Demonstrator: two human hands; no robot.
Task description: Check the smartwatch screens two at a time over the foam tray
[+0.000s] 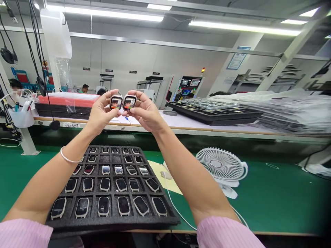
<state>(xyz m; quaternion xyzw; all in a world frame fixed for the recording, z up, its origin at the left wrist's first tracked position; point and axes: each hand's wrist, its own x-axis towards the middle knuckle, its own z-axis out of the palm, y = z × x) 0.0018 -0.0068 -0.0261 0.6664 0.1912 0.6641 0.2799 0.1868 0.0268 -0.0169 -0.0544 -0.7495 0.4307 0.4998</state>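
Raised in front of me, my left hand pinches a smartwatch case by its edges. Right beside it, my right hand grips a second smartwatch case between thumb and fingers. Both screens face me and are lit with a picture. Below my forearms lies a black foam tray with rows of pockets. Most pockets hold a watch case with a dark screen, such as the watch case in the front row. Two pockets in the second row from the back have no watch in them.
A white fan stands right of the tray on the green mat. A white cable runs by a yellow sheet. On the shelf sit black trays, plastic bags and a red stack. Cords hang at left.
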